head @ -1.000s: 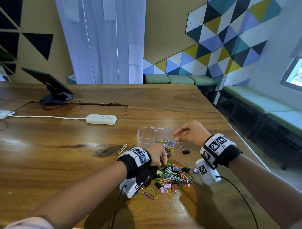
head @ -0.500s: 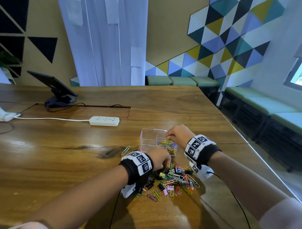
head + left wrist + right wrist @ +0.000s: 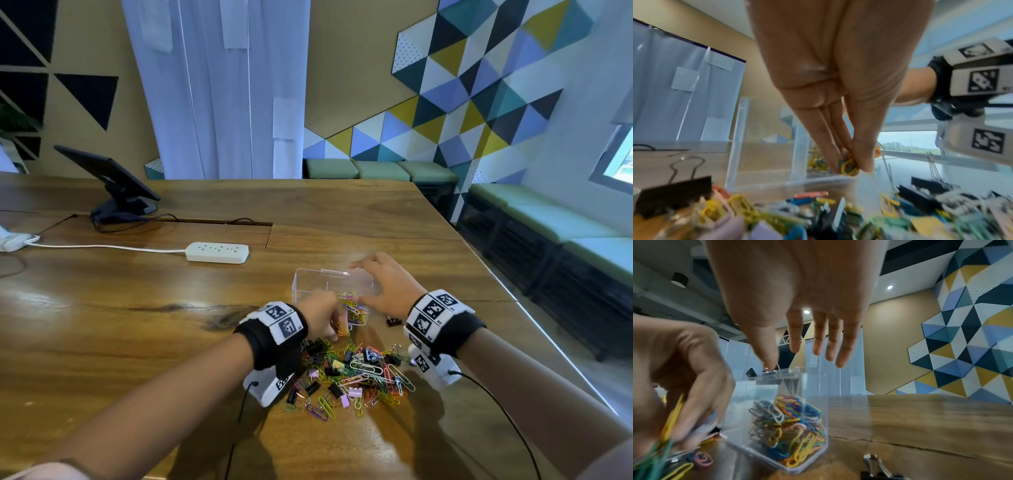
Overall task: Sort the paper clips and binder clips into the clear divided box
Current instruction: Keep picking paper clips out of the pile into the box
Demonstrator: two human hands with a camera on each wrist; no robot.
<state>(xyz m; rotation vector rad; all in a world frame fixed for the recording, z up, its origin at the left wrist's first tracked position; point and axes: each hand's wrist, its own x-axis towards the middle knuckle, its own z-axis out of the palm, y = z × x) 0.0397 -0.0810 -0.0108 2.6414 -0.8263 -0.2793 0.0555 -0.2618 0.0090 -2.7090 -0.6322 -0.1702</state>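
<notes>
Hands sorting clips at the clear divided box (image 3: pixel 310 286) on the wooden table (image 3: pixel 102 325).

The left hand (image 3: pixel 322 318) is pinching a small bunch of coloured paper clips (image 3: pixel 849 165) between thumb and fingertips, just in front of the box. The right hand (image 3: pixel 383 287) is hovering over the right side of the box with fingers straight and spread, holding nothing. One compartment is holding many paper clips (image 3: pixel 787 423). The mixed pile of clips (image 3: pixel 356 377) is lying near the person, and one black binder clip (image 3: pixel 393 321) is lying apart, beside the box.

Clear box (image 3: pixel 310 287) stands behind the clip pile (image 3: pixel 356 377), power strip (image 3: pixel 218 252) beyond.
</notes>
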